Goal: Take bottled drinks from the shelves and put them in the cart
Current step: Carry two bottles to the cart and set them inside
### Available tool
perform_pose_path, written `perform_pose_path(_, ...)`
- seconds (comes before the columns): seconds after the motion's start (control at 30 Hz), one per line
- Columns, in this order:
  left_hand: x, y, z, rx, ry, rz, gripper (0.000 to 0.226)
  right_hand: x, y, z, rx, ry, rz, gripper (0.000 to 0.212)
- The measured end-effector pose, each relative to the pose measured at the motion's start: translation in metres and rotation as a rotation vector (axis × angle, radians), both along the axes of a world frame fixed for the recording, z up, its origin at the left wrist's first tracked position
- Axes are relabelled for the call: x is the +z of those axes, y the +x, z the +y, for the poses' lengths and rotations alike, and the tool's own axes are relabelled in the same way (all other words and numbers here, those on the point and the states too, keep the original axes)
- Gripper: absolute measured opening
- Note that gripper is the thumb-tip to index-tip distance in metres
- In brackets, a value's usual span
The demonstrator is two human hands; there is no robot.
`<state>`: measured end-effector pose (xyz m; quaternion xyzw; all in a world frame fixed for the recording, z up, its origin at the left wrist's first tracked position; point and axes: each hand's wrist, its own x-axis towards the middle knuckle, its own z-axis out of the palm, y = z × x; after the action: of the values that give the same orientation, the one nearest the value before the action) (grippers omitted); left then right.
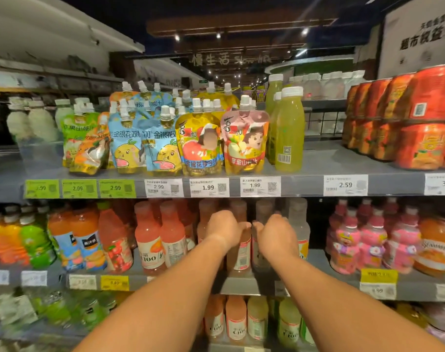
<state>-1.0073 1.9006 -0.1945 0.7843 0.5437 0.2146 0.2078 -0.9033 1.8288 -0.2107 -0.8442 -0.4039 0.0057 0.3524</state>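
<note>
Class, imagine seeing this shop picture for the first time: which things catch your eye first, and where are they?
Two bare arms reach in from below, the left hand and right hand at pale bottles on the middle shelf. Above them stand bright spouted juice pouches, with orange cans stacked on the upper right.

Exposure: dim overall; ceiling (241,11) near black, broken by small spot lamps (177,37) that flare softly; shelf fronts lit from the aisle side, pouches (201,138) and price tags (260,186) brightest; recess behind the middle-row bottles (150,232) falls into shadow; mild glare on the orange cans (424,146). Sharpness: centre fairly crisp; motion smear on the lower-left bottles (51,308) and far-left white bottles (31,120); hanging sign (208,59) soft. Distortion: wide-angle bowing, shelf edges (305,185) curving, corners stretched.
</note>
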Motion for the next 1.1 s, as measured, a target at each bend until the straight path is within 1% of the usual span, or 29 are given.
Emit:
perform_pose_path(0.1, 0.0, 0.002, 0.002, 0.04, 0.006, -0.001, 0.051, -0.003, 0.0, 0.002, -0.003, -0.014, -0.018, 0.032)
perform_pose_path(0.27, -0.008, 0.005, -0.002, 0.09, 0.065, -0.058, 0.039, -0.003, 0.005, 0.003, 0.005, -0.037, -0.025, 0.027)
perform_pose_path(0.37, -0.012, 0.007, -0.008, 0.112, 0.081, -0.098, 0.039, 0.001, 0.007, 0.003, 0.023, -0.062, 0.003, 0.029)
perform_pose_path(0.4, -0.012, 0.007, -0.01, 0.111, 0.095, -0.097, 0.039, 0.0, 0.006, 0.002, 0.025, -0.061, 0.003, 0.028)
perform_pose_path(0.5, -0.013, 0.004, -0.014, 0.101, 0.142, -0.078, 0.041, -0.004, 0.0, -0.003, 0.014, -0.058, 0.008, 0.035)
perform_pose_path(0.57, -0.014, 0.0, -0.017, 0.083, 0.164, -0.071, 0.038, -0.008, -0.005, -0.009, 0.021, -0.03, 0.011, 0.034)
perform_pose_path(0.63, -0.015, -0.004, -0.022, 0.065, 0.191, -0.059, 0.036, -0.009, -0.007, -0.017, 0.032, -0.006, -0.039, 0.033)
perform_pose_path(0.77, -0.012, -0.015, -0.037, 0.031, 0.287, -0.066, 0.038, -0.004, -0.011, -0.034, 0.041, 0.011, -0.162, 0.036)
perform_pose_path(0.9, -0.01, -0.037, -0.053, -0.015, 0.344, -0.076, 0.045, 0.0, -0.025, -0.052, 0.055, -0.036, -0.191, 0.036)
perform_pose_path(1.03, -0.02, -0.088, -0.065, 0.032, 0.312, -0.033, 0.03, 0.0, -0.057, -0.063, 0.105, -0.045, -0.212, 0.038)
perform_pose_path(1.1, -0.028, -0.13, -0.069, 0.098, 0.253, -0.007, 0.03, 0.0, -0.084, -0.064, 0.141, -0.052, -0.176, 0.039)
